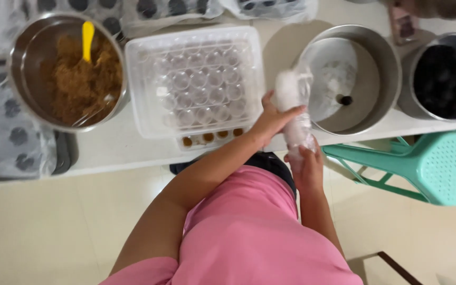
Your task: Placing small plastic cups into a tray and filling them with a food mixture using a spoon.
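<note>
You're over a white table [112, 150] above a pale tiled floor [38, 232]. At centre frame your left hand [273, 119] wraps the upper part of a clear plastic bag [294, 103], fingers closed round it; your right hand [304, 163] clasps its lower end. The bag stands at the table's front edge, between the clear tray [196, 79] and steel bowl [352, 79]. A green stool [439, 166] crowds lower right.

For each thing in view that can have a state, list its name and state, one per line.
left hand: gripping clear plastic bag
right hand: holding the bag's lower end
moulded tray: mostly empty, front row filled
left bowl: holds brown crumbs, yellow spoon
middle bowl: nearly empty
</note>
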